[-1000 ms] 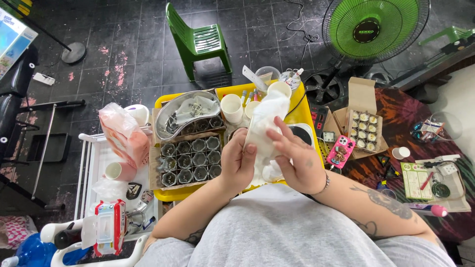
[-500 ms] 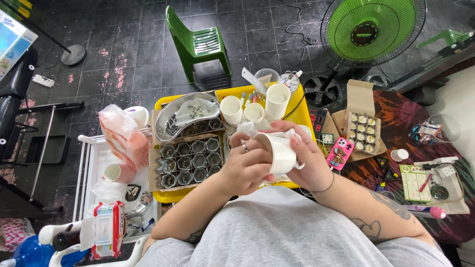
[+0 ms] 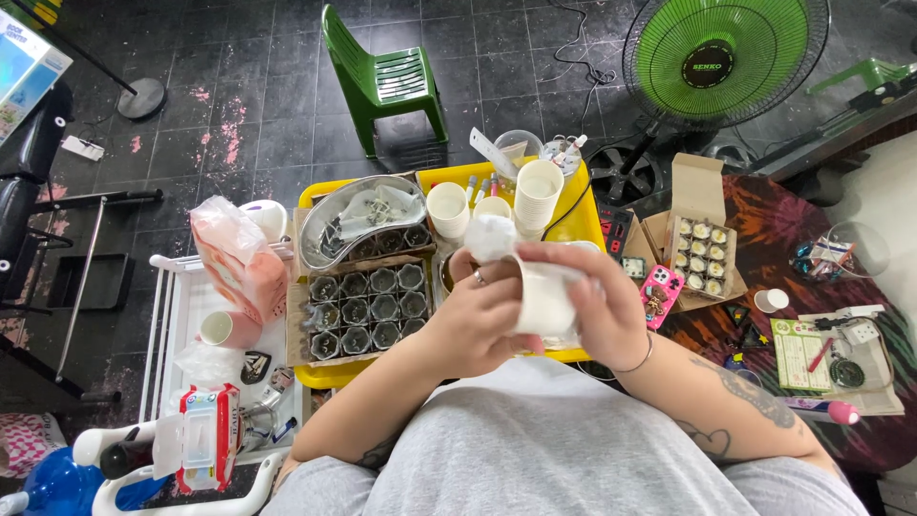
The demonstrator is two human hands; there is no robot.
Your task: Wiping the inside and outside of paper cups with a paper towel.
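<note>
Both grips closed on one white cup [image 3: 543,298]: right hand [image 3: 597,306] wraps its side wall, left hand [image 3: 473,320] clenches a crumpled white tissue [image 3: 489,236] against the rim, all held in the air just above the yellow tray [image 3: 579,212] and close to the body. Cup looks light and thin-walled, likely paper or soft plastic, so it should dent under a hard squeeze; best taken around the mid-wall with spread fingers. Tissue is soft, limp, near weightless, and any pinch will hold it.
</note>
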